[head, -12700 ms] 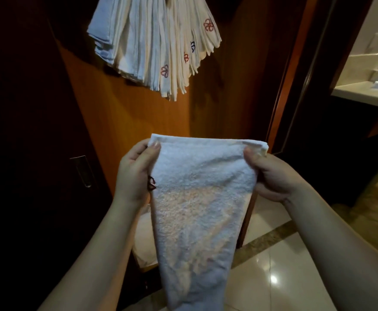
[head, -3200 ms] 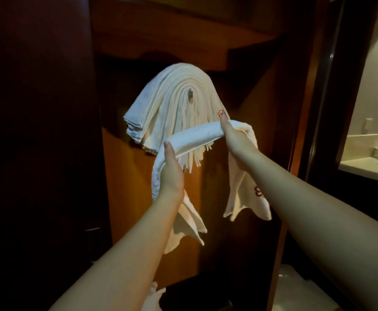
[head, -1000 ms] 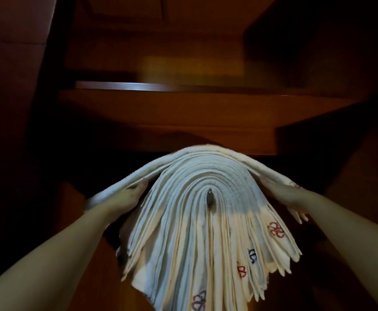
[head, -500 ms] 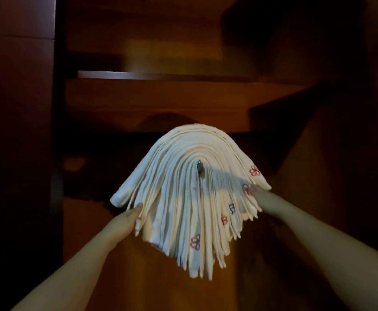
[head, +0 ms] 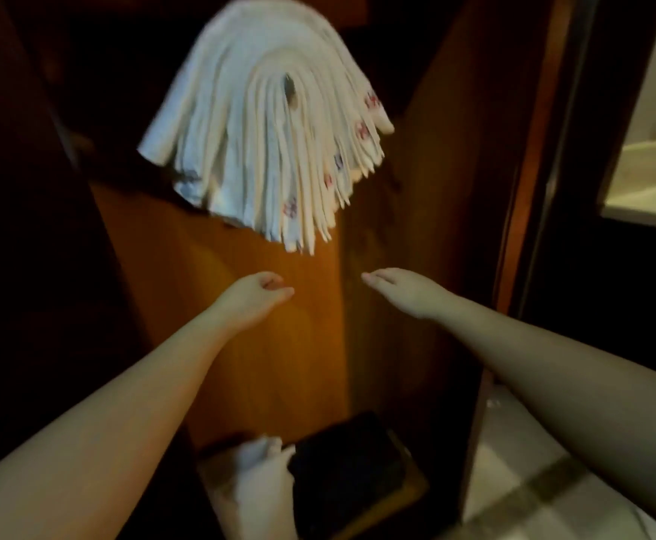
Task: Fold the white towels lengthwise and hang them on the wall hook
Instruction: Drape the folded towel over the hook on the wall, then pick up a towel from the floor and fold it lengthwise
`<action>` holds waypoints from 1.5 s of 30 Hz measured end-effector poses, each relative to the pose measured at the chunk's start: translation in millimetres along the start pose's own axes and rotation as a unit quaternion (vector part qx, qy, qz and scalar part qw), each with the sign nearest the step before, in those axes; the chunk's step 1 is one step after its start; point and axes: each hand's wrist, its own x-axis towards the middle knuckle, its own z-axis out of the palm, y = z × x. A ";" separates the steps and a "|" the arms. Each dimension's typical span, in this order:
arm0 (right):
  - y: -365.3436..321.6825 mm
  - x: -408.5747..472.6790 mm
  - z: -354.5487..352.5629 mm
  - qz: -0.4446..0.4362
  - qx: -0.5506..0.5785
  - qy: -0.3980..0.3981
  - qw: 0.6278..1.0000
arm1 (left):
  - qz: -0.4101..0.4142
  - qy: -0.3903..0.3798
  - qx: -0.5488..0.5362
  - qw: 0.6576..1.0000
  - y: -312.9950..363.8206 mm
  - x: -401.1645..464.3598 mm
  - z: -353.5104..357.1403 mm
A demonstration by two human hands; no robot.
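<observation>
Wood wall [head: 264, 344] ahead, dark doorframe [head: 533, 189] at right, open air between both arms, stack of folded white towels [head: 256, 122] draped over the hook [head: 289, 85], well above the left hand [head: 250, 300] and right hand [head: 404, 288], fingers loosely curled, holding nothing, more white cloth [head: 260, 485] low on a stool [head: 357, 473].

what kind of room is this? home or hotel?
Probably a hotel room entry closet beside the bathroom. A thick stack of identical logo-stitched white towels hangs on one wall hook against wood panelling, and a vanity counter shows through the doorway at right.
</observation>
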 end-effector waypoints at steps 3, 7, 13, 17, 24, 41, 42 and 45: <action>44.0 -59.7 45.5 -0.003 -0.098 -0.045 0.994 | 0.016 -0.090 0.032 0.995 -21.5 -24.4 59.8; 102.5 -127.7 92.7 0.032 -0.171 -0.087 0.981 | 0.055 -0.164 0.099 0.980 -36.3 -48.2 144.3; 201.0 -221.9 133.5 0.147 -0.139 -0.111 0.973 | 0.111 -0.303 0.110 0.940 -29.1 -83.8 273.0; 272.5 -281.5 146.5 0.229 -0.089 -0.108 0.963 | 0.123 -0.372 0.128 0.911 -2.1 -97.2 362.7; 408.1 -349.3 151.5 0.357 -0.005 -0.139 0.924 | 0.106 -0.452 0.155 0.872 61.4 -102.9 522.9; 727.2 -452.1 105.1 0.586 0.127 -0.187 0.778 | 0.093 -0.566 0.216 0.790 230.1 -50.9 868.6; 745.1 -453.8 103.6 0.598 0.131 -0.185 0.769 | 0.096 -0.567 0.220 0.788 235.9 -42.8 888.8; 801.0 -451.3 99.5 0.631 0.143 -0.169 0.744 | 0.109 -0.576 0.223 0.779 258.8 -14.0 948.8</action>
